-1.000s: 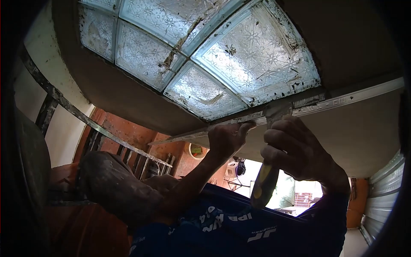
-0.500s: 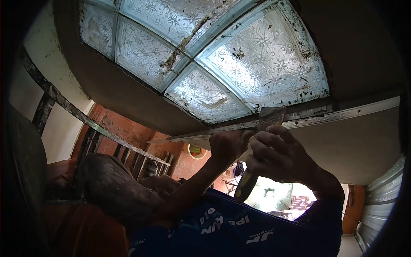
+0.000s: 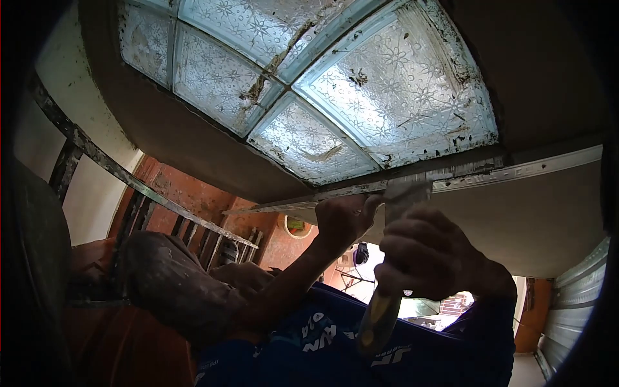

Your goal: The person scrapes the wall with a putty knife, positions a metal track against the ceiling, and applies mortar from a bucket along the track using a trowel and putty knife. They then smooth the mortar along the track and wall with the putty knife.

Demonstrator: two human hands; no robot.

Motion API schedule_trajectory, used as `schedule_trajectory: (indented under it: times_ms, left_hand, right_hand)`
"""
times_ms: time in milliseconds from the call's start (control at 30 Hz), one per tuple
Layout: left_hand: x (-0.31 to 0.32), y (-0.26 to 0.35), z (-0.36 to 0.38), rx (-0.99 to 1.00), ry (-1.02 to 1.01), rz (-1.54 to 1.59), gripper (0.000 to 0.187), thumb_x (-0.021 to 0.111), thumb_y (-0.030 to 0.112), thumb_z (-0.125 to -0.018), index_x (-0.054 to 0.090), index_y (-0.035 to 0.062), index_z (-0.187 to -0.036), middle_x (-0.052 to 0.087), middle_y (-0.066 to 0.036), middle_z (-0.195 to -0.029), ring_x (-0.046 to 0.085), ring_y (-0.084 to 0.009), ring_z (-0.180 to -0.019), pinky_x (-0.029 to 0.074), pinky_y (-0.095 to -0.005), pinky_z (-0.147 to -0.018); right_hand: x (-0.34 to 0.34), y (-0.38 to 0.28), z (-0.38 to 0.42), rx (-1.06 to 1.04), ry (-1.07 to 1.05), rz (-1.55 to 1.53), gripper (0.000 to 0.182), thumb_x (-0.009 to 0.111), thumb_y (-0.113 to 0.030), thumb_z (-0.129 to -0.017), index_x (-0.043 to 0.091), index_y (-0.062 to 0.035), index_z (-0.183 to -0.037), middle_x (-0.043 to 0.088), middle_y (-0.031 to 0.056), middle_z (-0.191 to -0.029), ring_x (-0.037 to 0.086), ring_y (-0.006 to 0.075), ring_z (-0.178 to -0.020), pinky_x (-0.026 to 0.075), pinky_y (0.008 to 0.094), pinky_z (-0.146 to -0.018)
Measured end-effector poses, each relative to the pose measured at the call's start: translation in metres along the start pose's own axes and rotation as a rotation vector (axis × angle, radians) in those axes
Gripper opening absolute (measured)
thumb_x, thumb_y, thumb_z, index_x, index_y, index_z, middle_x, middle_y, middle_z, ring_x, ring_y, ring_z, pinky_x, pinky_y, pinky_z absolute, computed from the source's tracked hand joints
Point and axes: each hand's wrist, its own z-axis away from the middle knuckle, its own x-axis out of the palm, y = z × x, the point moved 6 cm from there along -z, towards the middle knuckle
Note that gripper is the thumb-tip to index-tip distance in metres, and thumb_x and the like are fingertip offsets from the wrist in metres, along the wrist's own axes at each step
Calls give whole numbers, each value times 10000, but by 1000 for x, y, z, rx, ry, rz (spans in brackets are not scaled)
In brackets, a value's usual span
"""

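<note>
My right hand [image 3: 429,255] is closed round a putty knife. The knife's broad grey blade [image 3: 407,197] points up against a long, pale straightedge [image 3: 535,169], and its dark and yellow handle [image 3: 379,322] hangs below my fist. Just left of the blade, my left hand [image 3: 345,222] is curled at the straightedge with its thumb up, apparently gripping it; the fingertips are hidden. Above both hands sits a glass block window [image 3: 387,84] with a flower pattern, smeared with dried mortar. Grey plaster [image 3: 213,142] surrounds the glass.
A spattered metal rail [image 3: 122,174] curves along the left. My dusty knee [image 3: 174,271] is bent at lower left. Below on the reddish floor stands a round bucket [image 3: 298,227] with something green inside. Corrugated sheet [image 3: 577,303] is at far right.
My right hand has drawn the putty knife downward, so its blade has come away from the window's lower edge to the straightedge. My left hand has stayed in place.
</note>
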Motion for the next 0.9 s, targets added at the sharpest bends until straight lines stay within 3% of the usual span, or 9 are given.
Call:
schedule_trajectory:
  times_ms: [100,200,333,433,567,700,733,833,900]
  left_hand:
    - [3,-3,2,12,-12,18,511,702,387,-915,573,113,-503,518,-80,-450,491,-256,-357,360,-380,-392]
    - [6,-2,1,31,16,61,496,710,371,-914,593,108,-510,522,-76,-451,480,-236,-351,357,-372,-393]
    - [8,-4,1,18,-11,33,475,735,341,-906,615,110,-509,507,-60,-437,450,-203,-342,341,-351,-392]
    - [11,-6,2,-30,-13,87,473,735,345,-907,620,119,-508,497,-58,-432,440,-205,-338,333,-353,-391]
    - [13,-9,3,36,0,20,459,739,349,-904,633,129,-516,493,-55,-428,434,-204,-334,331,-352,-389]
    - [11,-5,2,27,17,34,470,742,356,-903,627,126,-510,485,-49,-419,426,-203,-327,326,-350,-387]
    - [10,-5,2,11,23,51,475,743,357,-903,623,124,-507,482,-48,-416,423,-201,-326,324,-349,-387]
    - [10,-8,4,-67,-144,-14,261,740,275,-907,750,121,-697,615,-43,-534,574,-159,-425,430,-318,-441]
    - [9,-7,3,-73,-124,-5,270,741,269,-907,745,116,-685,618,-44,-533,578,-160,-425,431,-315,-441]
  right_hand:
    - [7,24,3,24,1,93,177,711,-203,-795,576,-155,-899,548,33,-883,633,186,-927,530,350,-819]
    - [8,30,13,49,-107,19,174,717,-208,-799,593,-161,-910,583,54,-965,642,231,-968,535,419,-894]
    - [-9,26,19,38,-157,79,188,723,-200,-779,584,-169,-900,584,38,-960,639,216,-969,530,403,-925]
    - [-35,18,21,22,-118,117,178,705,-221,-776,592,-157,-898,550,26,-907,623,181,-943,529,380,-874]
    - [-74,4,19,82,-50,34,213,755,-263,-700,634,-171,-849,600,35,-902,652,200,-906,548,400,-890]
    - [-66,12,16,111,-96,-10,298,791,-216,-663,627,-186,-910,646,32,-982,680,229,-962,554,450,-929]
    - [-59,17,17,73,-92,32,277,776,-206,-680,632,-186,-916,653,32,-986,682,222,-968,537,459,-970]
    - [-54,27,21,72,-174,168,226,734,-157,-769,601,-201,-946,624,2,-1020,659,182,-1019,494,419,-1043]
    - [-53,33,27,86,-164,124,193,710,-166,-791,599,-207,-944,614,-13,-1030,644,177,-1032,477,436,-1067]
